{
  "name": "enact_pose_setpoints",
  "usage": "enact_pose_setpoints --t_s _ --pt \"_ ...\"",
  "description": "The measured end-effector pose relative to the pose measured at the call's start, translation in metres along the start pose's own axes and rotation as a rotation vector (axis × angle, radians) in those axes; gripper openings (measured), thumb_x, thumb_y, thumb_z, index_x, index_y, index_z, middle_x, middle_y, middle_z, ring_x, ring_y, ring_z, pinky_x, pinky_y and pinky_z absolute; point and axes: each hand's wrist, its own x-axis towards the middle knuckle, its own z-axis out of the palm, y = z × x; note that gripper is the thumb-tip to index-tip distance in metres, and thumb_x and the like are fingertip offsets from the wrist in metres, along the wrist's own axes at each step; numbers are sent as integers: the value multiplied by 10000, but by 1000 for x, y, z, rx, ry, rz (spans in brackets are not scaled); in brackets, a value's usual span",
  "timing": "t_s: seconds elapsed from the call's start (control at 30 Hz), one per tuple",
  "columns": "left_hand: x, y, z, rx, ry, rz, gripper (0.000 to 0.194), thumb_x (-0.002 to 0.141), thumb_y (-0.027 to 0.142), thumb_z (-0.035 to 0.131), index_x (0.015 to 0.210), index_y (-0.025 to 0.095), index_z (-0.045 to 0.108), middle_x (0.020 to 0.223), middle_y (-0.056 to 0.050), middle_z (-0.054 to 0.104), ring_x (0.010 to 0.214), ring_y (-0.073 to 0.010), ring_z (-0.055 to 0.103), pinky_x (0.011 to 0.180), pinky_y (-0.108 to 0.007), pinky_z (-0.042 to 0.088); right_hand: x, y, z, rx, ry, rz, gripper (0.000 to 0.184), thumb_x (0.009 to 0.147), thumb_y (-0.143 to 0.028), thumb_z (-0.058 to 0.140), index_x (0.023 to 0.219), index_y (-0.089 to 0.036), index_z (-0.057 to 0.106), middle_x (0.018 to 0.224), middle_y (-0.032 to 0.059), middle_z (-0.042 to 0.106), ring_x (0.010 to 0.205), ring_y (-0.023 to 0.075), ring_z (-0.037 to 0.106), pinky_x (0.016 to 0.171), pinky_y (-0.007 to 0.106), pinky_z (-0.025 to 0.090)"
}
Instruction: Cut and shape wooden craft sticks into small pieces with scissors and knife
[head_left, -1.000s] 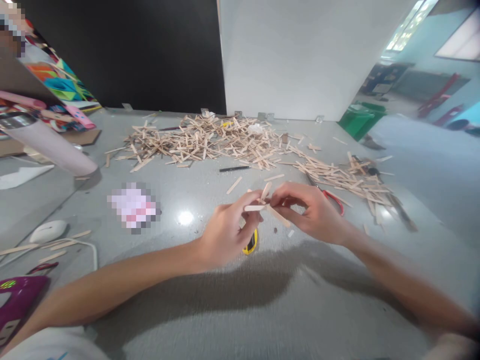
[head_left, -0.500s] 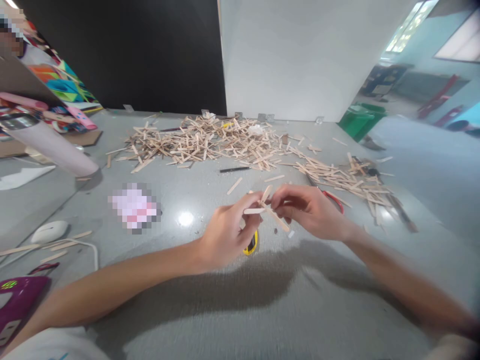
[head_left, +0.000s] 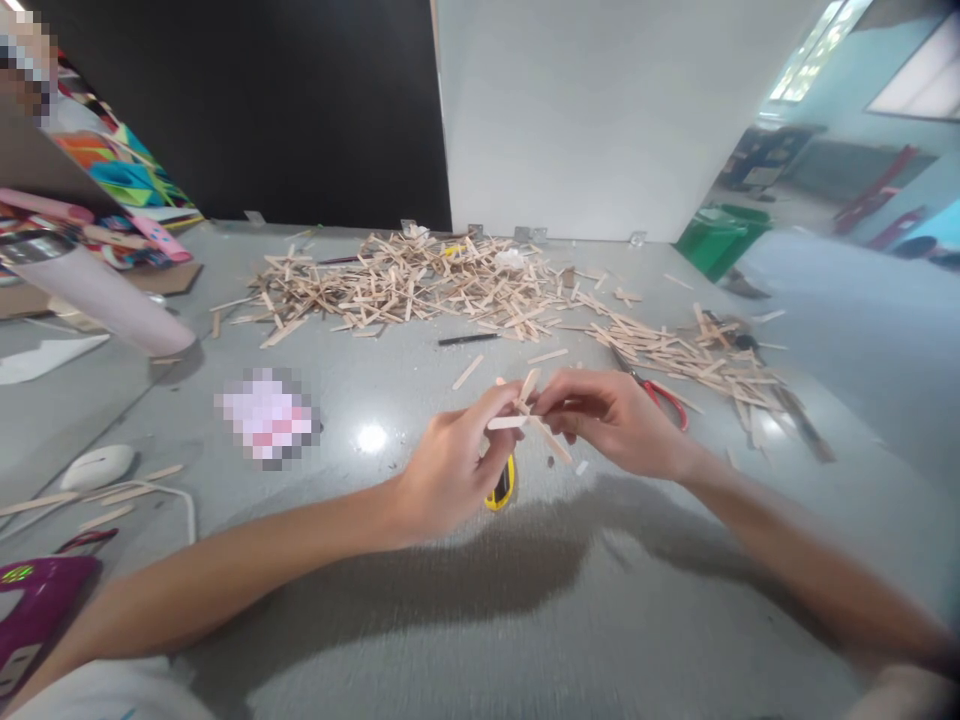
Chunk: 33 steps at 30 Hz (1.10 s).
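My left hand (head_left: 450, 470) is closed, pinching a small piece made of crossed wooden craft sticks (head_left: 553, 442) between thumb and fingers. One pale stick (head_left: 507, 423) of it points left past the thumb. From the other side my right hand (head_left: 622, 420) is closed too, its fingertips pressed together at the spot where the sticks cross. Whether a further small bit lies between these fingertips is hidden. Below my left hand a yellow and black tool (head_left: 501, 488) lies on the grey table, partly covered. Scissors or pliers with red handles (head_left: 667, 402) lie just behind my right hand.
A heap of loose craft sticks (head_left: 390, 285) spreads along the back, with more sticks (head_left: 667, 350) at the right. A black pen-like tool (head_left: 468, 340) lies in front. Leftward are a pale bottle (head_left: 112, 300), a white mouse (head_left: 99, 466) and a purple device (head_left: 45, 620). Upright panels (head_left: 600, 120) stand behind.
My right fingertips have shifted slightly left, closer over the crossing of the sticks. My left hand keeps its hold almost unmoved.
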Motion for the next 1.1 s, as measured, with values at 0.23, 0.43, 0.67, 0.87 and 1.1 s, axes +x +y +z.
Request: enact_pose_setpoints --t_s 0.23,0.43,0.67,0.87,1.1 --pt "-4 -4 3 64 24 48 395 1020 77 523 1384 213 589 1151 -60 834 899 -161 840 695 -192 612 2 -3 -1 -38 8 -101 146 985 -144 658 937 -210 780 953 43 756 868 175 715 775 299 590" --pt "-2 -1 1 68 41 29 396 1019 69 521 1372 233 590 1106 -26 841 846 -130 826 573 -141 549 0 0 -1 -82 44 -104 110 1023 -202 684 1007 -223 791 996 47 762 930 191 736 808 304 598" --pt "1 2 -1 62 67 8 356 1050 92 526 1375 225 587 1084 -18 841 922 -134 834 640 -148 590 -2 1 1 -139 110 -115 144 1056 -316 714 1166 -252 782 1183 78 787 1107 244 751 950 362 619" --pt "-1 -1 -1 117 94 -20 434 1059 115 530 1479 217 555 1207 -62 839 845 -137 837 592 -166 593 -12 -7 1 -335 234 -124 334 1148 -441 533 1086 -212 767 969 71 792 789 186 706 676 305 536" --pt "-3 -3 1 192 140 15 430 1063 146 543 1486 221 570 1174 -72 841 820 -137 834 535 -149 545 -19 -24 9 -486 271 -195 243 1068 -451 660 1045 -213 705 894 55 747 715 177 662 629 295 508"
